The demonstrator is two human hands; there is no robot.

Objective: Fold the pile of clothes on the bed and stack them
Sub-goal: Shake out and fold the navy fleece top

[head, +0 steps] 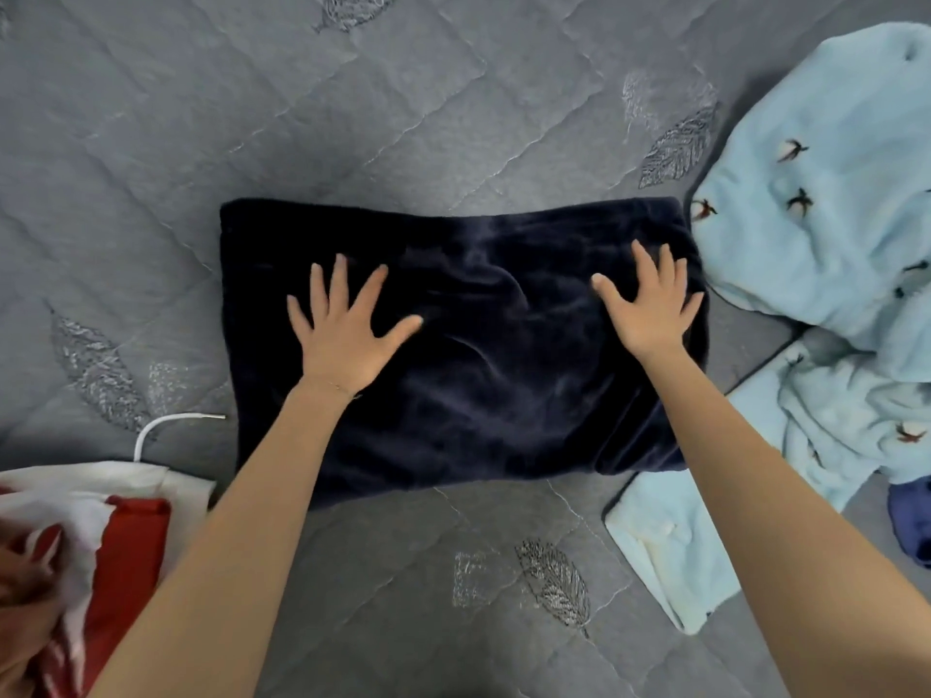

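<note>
Centrally in the head view, the navy fleece garment (463, 345) lies on the grey quilted bed (352, 118) as a thick, roughly rectangular bundle. Its long axis runs left to right across the frame, and a few soft creases cross its middle. Both hands rest flat on top of it, palms down, with fingers straight and spread apart, gripping nothing. The left hand (345, 340) sits left of the bundle's centre, well in from the left short edge. The right hand (650, 314) sits close to the right short edge, with its outer fingers almost at the border. This looks like smoothing or pressing down a fold already made. If one more fold is wanted, it would most likely go across the long axis, carrying one short end over to the other. The right hand is the nearer one to an end it could lift. The unfolded light blue fleece (831, 234) sprawls at the right of the frame, just beside the navy bundle's upper right corner, so the right hand is also nearer to it. A red and white cloth (101, 536) lies at the lower left, with a white cable (166, 425) looping just above it.
</note>
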